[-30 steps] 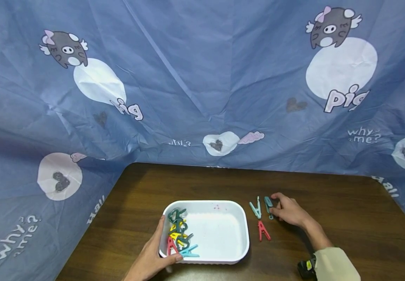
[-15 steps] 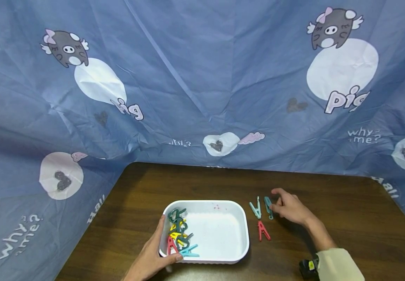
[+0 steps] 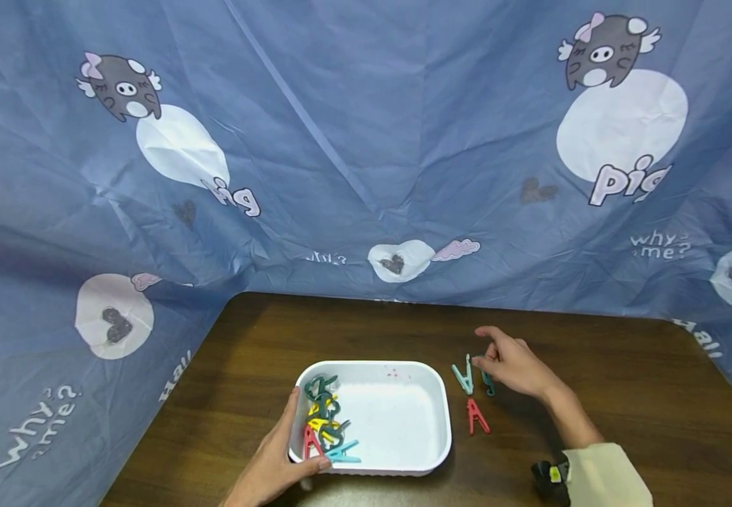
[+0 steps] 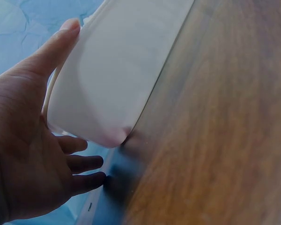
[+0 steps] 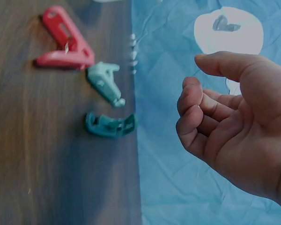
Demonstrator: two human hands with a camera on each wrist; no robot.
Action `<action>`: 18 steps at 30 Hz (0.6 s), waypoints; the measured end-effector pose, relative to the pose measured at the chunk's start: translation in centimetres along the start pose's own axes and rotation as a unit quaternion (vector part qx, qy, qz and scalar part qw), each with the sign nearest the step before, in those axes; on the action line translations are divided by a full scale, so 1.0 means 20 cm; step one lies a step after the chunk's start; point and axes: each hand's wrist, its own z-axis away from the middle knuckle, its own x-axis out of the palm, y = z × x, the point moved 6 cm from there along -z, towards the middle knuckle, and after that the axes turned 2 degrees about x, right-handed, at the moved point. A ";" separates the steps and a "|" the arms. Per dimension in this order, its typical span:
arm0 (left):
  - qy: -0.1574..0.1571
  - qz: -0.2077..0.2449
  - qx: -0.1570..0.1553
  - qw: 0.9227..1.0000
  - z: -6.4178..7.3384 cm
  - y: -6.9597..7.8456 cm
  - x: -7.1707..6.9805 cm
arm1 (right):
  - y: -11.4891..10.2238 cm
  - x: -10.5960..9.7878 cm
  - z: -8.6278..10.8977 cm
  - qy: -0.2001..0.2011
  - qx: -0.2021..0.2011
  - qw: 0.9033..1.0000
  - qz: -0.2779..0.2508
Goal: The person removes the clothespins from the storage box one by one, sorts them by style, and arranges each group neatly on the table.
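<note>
My left hand rests against the left end of a white tray, its thumb along the near rim. In the left wrist view the thumb and fingers spread round the tray's corner. Inside the tray, along its left side, lie dark green clips, yellow clips, a red clothespin and a light blue clothespin. My right hand hovers near a dark teal clip, holding nothing, one finger extended and the others loosely curled. Beside that clip lie a mint clothespin and a red clothespin.
A brown wooden table carries everything. Blue cloth printed with pigs and hearts hangs behind it and along its left side. A black device with a yellow spot sits at my right sleeve.
My right hand has drawn away from the dark teal clip, moved slightly farther back, and stretched out one finger. The clip stays on the table. The left hand and tray have not moved.
</note>
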 end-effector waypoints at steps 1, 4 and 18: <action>-0.001 0.001 0.000 1.000 0.00 0.00 0.00 | -0.02 0.00 0.00 0.000 -0.004 1.000 -0.001; 0.000 -0.001 0.005 1.000 0.00 0.01 0.00 | -0.07 0.02 -0.02 -0.004 -0.016 1.000 -0.006; 0.018 -0.017 0.041 0.999 0.01 0.02 -0.01 | -0.27 0.16 -0.08 -0.030 -0.042 0.998 -0.025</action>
